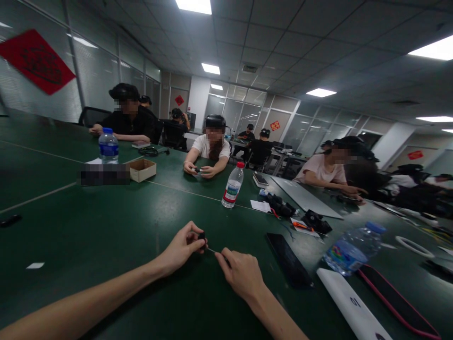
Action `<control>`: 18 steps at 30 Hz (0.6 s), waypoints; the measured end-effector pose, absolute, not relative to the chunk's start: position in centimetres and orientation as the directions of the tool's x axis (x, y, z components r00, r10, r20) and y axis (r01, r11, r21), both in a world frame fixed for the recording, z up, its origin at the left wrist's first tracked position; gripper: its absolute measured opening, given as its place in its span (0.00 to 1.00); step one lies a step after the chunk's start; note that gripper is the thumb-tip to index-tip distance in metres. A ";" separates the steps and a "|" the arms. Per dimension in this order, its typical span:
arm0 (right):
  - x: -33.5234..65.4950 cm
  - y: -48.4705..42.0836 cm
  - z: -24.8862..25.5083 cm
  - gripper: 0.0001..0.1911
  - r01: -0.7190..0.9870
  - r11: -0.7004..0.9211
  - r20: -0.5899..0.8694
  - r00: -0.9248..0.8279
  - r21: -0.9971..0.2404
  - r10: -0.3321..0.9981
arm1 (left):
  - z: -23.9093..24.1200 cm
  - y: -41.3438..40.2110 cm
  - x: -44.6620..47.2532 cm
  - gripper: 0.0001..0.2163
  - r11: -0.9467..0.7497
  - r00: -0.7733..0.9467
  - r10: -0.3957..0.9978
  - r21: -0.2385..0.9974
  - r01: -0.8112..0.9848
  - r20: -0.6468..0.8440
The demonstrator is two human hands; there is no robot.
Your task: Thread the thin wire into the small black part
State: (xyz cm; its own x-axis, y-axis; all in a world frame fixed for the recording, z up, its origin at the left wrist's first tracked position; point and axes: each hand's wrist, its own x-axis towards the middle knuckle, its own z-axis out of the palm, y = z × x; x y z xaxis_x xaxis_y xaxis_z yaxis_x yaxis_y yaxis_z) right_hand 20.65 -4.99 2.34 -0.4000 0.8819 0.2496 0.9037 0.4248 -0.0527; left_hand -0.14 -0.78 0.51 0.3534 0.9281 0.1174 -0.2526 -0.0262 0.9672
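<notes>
My left hand (187, 245) is closed, pinching a small black piece (202, 236) between thumb and fingers above the green table (148, 293). From that piece a thin metal rod (211, 250) runs toward my right hand (242, 274). The right fingers are curled closed around the rod's other end, and whatever handle it may have is hidden in the palm. The exact kind of either item is too small to make out. Right of my right hand, not touching it, lies a flat black phone-like slab (288, 259).
A red-capped bottle (231, 189) stands ahead. Right are a tilted water bottle (350, 250), a white box (354, 302), a red-rimmed black case (399, 300) and black gear (279, 205). Left are an open box (142, 171) and a blue-capped bottle (108, 147). People sit around the table.
</notes>
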 end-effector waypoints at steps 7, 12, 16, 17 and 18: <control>20.9 -3.9 1.7 0.21 0.955 0.258 0.347 -0.195 -0.144 0.917 | 0.6 -1.1 0.1 0.15 -0.048 0.474 0.872 0.984 -0.172 0.125; 20.7 -4.1 2.0 0.20 0.928 0.355 0.314 -0.306 -0.113 0.899 | 0.5 -1.0 0.1 0.16 -0.037 0.372 0.921 0.976 -0.215 0.117; 20.7 -4.3 2.4 0.20 0.901 0.409 0.284 -0.358 -0.147 0.890 | 0.4 -0.8 0.0 0.16 -0.044 0.282 0.951 0.962 -0.271 0.123; 20.7 -4.4 2.4 0.20 0.896 0.420 0.277 -0.370 -0.146 0.887 | 0.4 -0.8 0.0 0.16 -0.047 0.274 0.954 0.960 -0.276 0.125; 20.7 -4.4 2.5 0.21 0.893 0.428 0.272 -0.382 -0.138 0.883 | 0.5 -0.8 0.0 0.16 -0.045 0.272 0.954 0.960 -0.277 0.124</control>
State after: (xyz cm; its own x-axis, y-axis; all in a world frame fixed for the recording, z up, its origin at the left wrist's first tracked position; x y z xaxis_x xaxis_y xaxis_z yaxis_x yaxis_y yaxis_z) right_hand 20.69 -4.37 2.46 -0.3815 0.8835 0.2718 0.8932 0.4281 -0.1376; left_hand 0.02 -0.83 0.46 0.2724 0.9542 0.1236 -0.2773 -0.0452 0.9597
